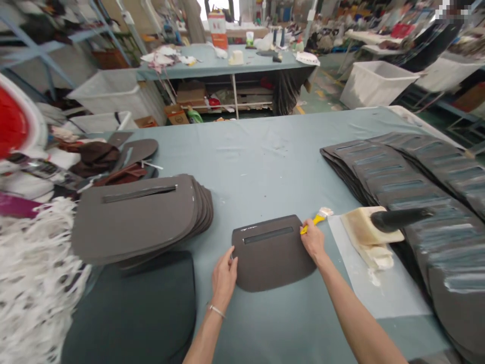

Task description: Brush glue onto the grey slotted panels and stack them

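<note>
Brown panel: here it is, the brown panel (273, 268) flat on the blue-green table (250, 162), rounded edge towards six o'clock, a hand at either end.
Long axis: nine to three, tipping slightly towards two, and the narrow slot (268, 235) near the top edge follows that same line.
Left hand: the left hand (223, 278) is in at nine o'clock, thumb and fingertips on the panel's edge; whether they pinch it, one cannot tell. From this grip the panel lies towards two or three.
Right hand: up at two o'clock, the right hand (312, 240) is closed around the yellow brush (320, 218), knuckles against the panel's side! From here the panel lies towards eight; neither hand is clearly nearer.
Brush tip: pointing out to one or two, pale bristles clear of the panel.
White sheet: past three o'clock, the white sheet (405, 298) bears a cream block (356, 222) with a black handle (397, 219).
Stacks: slotted panels (132, 222) sit towards ten, dark panel (140, 308) at eight, overlapping slotted pieces (409, 202) towards two.
</note>
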Demonstrator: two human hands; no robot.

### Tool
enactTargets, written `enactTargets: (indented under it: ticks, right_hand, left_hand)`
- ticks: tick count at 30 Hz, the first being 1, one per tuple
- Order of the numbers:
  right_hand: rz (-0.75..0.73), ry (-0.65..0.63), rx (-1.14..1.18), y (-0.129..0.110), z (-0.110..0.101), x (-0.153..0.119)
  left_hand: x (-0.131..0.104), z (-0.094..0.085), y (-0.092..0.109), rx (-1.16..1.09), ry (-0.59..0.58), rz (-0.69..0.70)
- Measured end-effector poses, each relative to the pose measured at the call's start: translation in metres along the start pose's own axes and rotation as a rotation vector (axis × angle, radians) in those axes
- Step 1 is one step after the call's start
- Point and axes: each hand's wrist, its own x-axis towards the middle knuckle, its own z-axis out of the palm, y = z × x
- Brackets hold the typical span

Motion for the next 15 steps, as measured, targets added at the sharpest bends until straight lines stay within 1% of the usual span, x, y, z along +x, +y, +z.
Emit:
enactTargets:
  ticks: [5, 10, 12, 15]
  right_hand:
    - [-0.007, 0.006, -0.063, 0.000, 0.005, 0.004]
    - [-0.010, 0.014, -0.096, -0.004, 0.001, 0.002]
    - [0.002, 0.019, -0.103, -0.005, -0.002, 0.002]
    - [0.036, 0.008, -0.098, -0.004, -0.006, 0.003]
  left_hand:
    - [0.001, -0.002, 0.003, 0.065, -0.021, -0.029]
    - [0.001, -0.001, 0.005, 0.131, -0.043, -0.050]
    - [0.005, 0.001, 0.006, 0.157, -0.030, -0.049]
    - [0.016, 0.001, 0.007, 0.188, -0.009, -0.016]
